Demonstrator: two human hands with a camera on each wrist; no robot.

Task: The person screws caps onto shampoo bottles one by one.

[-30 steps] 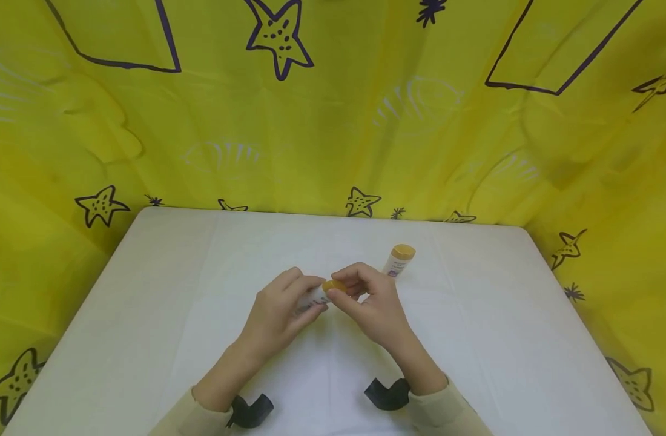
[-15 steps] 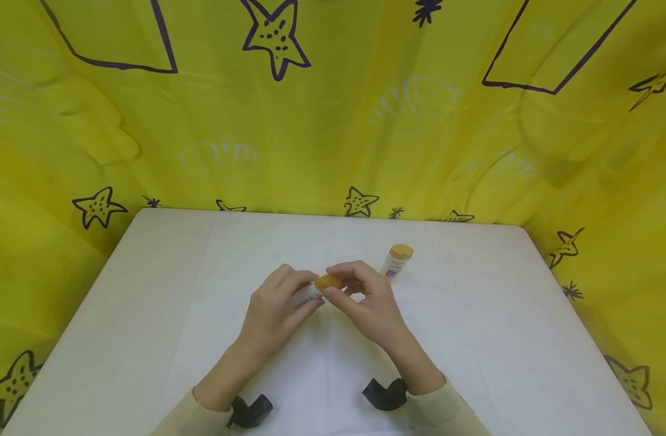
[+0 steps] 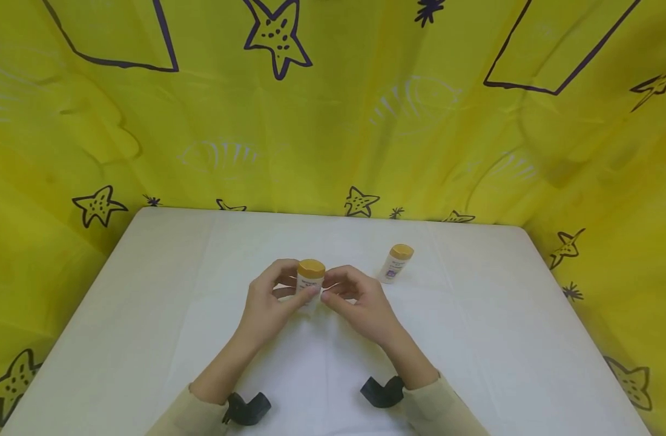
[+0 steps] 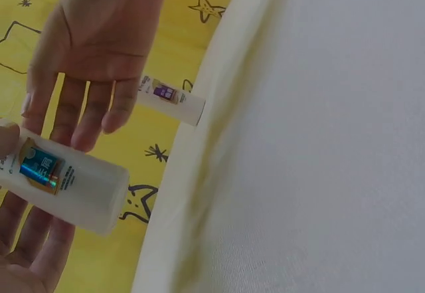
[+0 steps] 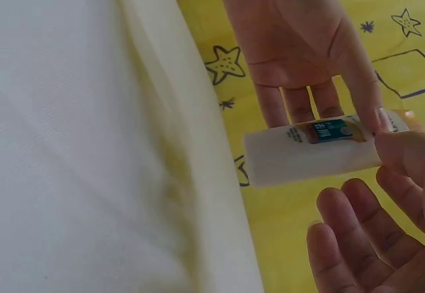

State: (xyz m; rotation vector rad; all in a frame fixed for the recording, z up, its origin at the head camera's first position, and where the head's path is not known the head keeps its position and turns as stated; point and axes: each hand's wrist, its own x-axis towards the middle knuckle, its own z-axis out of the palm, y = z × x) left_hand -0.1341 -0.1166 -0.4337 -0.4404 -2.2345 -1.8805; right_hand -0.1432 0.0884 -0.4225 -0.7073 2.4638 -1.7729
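My left hand (image 3: 267,306) grips a small white toiletry bottle (image 3: 307,286) with a gold cap, held nearly upright above the table. In the left wrist view, the bottle (image 4: 83,190) shows a blue label, with fingers behind it and the thumb in front. Close to its right side is my right hand (image 3: 362,303), fingers loosely bent. In the right wrist view, the right hand (image 5: 372,246) has its thumb overlapping the bottle (image 5: 285,160) near the cap end, while its other fingers are spread beneath. Whether that thumb touches, I cannot tell.
A second gold-capped bottle (image 3: 395,264), with a purple label, stands on the white-covered table (image 3: 474,339) beyond the right hand. Yellow patterned cloth (image 3: 322,121) hangs behind and at the sides. Black pieces (image 3: 248,409) sit at both wrists.
The bottle has turned from tilted, cap toward the right hand, to nearly upright with its label facing me. The right fingers have come off the cap. The second bottle stays put.
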